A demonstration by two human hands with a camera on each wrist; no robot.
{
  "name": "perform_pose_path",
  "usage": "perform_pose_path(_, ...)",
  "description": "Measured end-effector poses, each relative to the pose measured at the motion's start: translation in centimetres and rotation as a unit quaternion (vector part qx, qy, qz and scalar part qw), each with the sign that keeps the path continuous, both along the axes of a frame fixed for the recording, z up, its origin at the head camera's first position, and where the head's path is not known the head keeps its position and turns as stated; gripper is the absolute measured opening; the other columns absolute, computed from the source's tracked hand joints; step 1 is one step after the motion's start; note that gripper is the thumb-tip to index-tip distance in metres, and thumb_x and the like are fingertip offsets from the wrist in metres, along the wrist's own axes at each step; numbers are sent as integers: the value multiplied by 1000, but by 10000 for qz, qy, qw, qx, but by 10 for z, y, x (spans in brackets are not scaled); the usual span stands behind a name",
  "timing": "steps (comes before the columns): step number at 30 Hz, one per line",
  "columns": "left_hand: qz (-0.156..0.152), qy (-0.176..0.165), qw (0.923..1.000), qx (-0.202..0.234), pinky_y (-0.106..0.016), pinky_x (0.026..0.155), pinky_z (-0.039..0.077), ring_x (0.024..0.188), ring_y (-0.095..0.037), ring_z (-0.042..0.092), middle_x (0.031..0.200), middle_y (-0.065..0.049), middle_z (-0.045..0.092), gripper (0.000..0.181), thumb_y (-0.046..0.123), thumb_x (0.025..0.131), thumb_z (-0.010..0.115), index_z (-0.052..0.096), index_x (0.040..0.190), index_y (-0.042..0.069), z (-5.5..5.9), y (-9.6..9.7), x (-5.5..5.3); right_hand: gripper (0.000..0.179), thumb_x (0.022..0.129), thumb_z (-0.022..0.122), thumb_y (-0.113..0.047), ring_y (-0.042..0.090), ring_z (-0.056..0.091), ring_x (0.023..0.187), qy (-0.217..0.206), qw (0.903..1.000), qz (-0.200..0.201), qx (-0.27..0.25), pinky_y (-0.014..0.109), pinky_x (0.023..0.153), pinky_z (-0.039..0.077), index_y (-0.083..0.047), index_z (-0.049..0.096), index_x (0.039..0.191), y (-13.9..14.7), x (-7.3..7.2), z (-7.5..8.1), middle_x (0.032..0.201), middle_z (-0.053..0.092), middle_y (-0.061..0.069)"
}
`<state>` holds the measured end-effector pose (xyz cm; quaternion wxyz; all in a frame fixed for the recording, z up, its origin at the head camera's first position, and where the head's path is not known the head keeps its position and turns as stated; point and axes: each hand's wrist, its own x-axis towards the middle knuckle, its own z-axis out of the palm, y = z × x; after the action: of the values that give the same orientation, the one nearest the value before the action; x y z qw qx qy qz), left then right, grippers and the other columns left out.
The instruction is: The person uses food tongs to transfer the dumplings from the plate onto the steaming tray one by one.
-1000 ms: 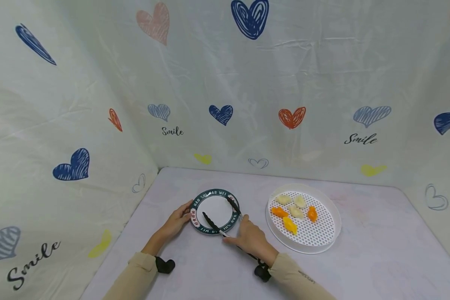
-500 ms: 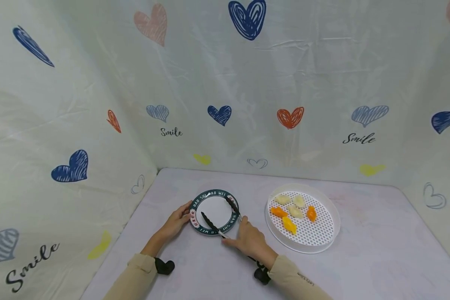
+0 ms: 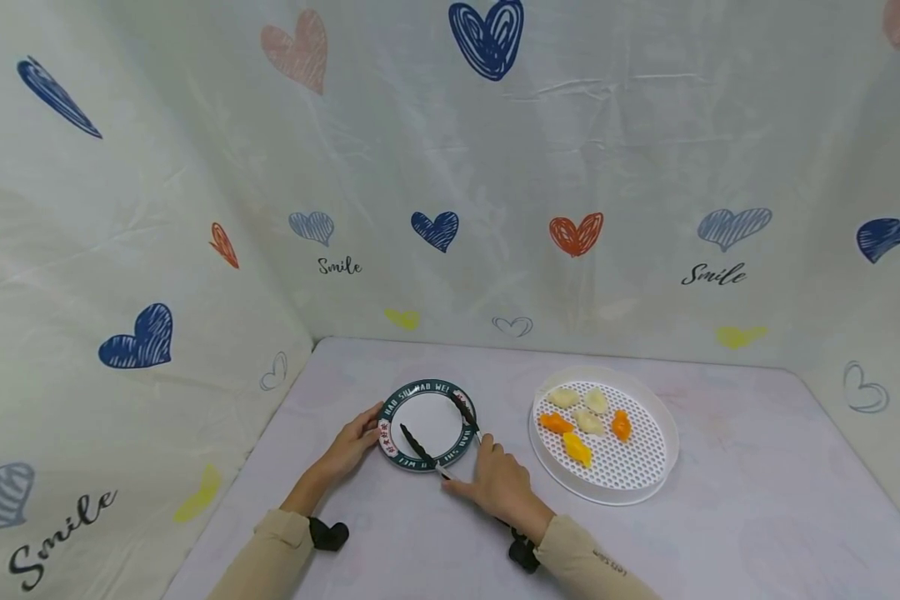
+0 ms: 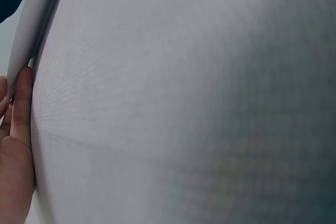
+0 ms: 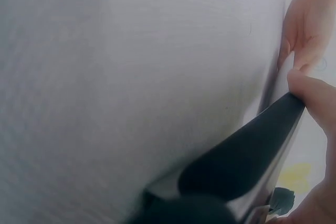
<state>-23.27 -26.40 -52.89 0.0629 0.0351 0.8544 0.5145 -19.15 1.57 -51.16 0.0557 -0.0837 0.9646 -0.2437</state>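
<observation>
1. Right hand (image 3: 501,487) closed in a grip round the handle end of black tongs (image 3: 435,433), fingers curled over it, as the right wrist view also shows
2. Tongs spread apart, both tips lying across a round plate (image 3: 394,406) with a dark green lettered rim
3. Left hand (image 3: 354,440) touching the plate's left edge, fingers fairly straight along the rim; left wrist view shows a finger laid against that rim
4. Plate resting flat on the pale surface (image 3: 720,517), near its middle, just ahead of both hands
5. White perforated tray (image 3: 641,487) to the right of the plate, apart from it, holding pale and orange-yellow dumplings (image 3: 587,421)
6. Heart-printed cloth (image 3: 585,167) hanging behind and at both sides
</observation>
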Motion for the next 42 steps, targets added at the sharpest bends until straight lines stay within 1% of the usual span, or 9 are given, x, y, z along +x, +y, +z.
perform_pose_path(8, -13, 75, 10000, -4, -54, 117, 22, 141, -41, 33, 156, -25, 33, 54, 5, 103, 49, 30, 153, -4, -1, -2, 0, 102, 68, 78, -70, 34, 59, 81, 31, 10000, 8, -54, 49, 61, 52, 10, 47, 124, -2, 2, 0, 103, 58, 26)
perform_pose_path(13, -27, 88, 9999, -50, -54, 117, 22, 141, -41, 33, 156, -25, 34, 54, 5, 103, 49, 30, 154, -3, -1, -4, 0, 108, 72, 75, -70, 40, 60, 90, 2, 10000, 50, -75, 53, 68, 55, 13, 42, 133, -2, 2, 2, 115, 56, 33)
perform_pose_path(16, -47, 83, 9999, -77, -54, 117, 21, 143, -42, 31, 156, -25, 32, 54, 6, 104, 49, 30, 154, -3, -1, -5, -1, 109, 75, 72, -70, 40, 60, 89, -35, 9999, 59, -127, 52, 69, 55, 13, 39, 137, -1, 3, 4, 120, 53, 35)
perform_pose_path(23, -140, 51, 9999, -37, -55, 118, 20, 143, -42, 30, 155, -27, 33, 53, 5, 104, 47, 29, 153, -4, 1, -5, -3, 103, 84, 66, -65, 41, 60, 95, 55, 9993, 128, -359, 52, 70, 56, 15, 34, 140, 10, 6, 14, 126, 49, 37)
perform_pose_path(28, -262, 52, 9996, -74, -54, 117, 25, 142, -43, 32, 155, -28, 33, 54, 5, 104, 46, 28, 153, -6, 5, -5, -5, 89, 92, 64, -55, 32, 59, 86, 158, 9964, 271, -784, 45, 72, 56, 14, 35, 140, 26, 6, 27, 122, 51, 32)
perform_pose_path(31, -236, -16, 9997, -88, -53, 114, 30, 140, -43, 35, 153, -29, 36, 53, 4, 104, 46, 28, 153, -6, 8, -7, -5, 72, 96, 63, -47, 29, 58, 94, 471, 9916, 409, -1136, 44, 83, 55, 9, 44, 137, 38, 5, 36, 122, 54, 26)
perform_pose_path(33, -184, -61, 9998, 0, -52, 113, 33, 139, -42, 38, 150, -29, 39, 53, 4, 104, 46, 28, 153, -6, 10, -8, -5, 58, 97, 63, -42, 26, 56, 96, 888, 9859, 446, -1346, 41, 83, 54, 3, 51, 132, 47, 5, 42, 117, 57, 18)
perform_pose_path(38, -90, 121, 9999, -19, -49, 106, 44, 130, -43, 48, 144, -31, 44, 54, 2, 103, 47, 28, 153, -7, 14, -9, -5, 33, 96, 68, -29, 18, 48, 87, 2319, 9581, 443, -1620, 32, 69, 47, -5, 60, 117, 84, -2, 57, 96, 52, 4)
perform_pose_path(42, 19, 523, 9972, -541, -50, 103, 46, 123, -43, 55, 139, -29, 50, 54, 5, 103, 49, 30, 152, -6, 19, -14, -4, 30, 93, 71, -19, 22, 50, 94, 3086, 9375, 441, -1545, 37, 76, 47, -1, 59, 114, 122, -10, 63, 100, 55, 7)
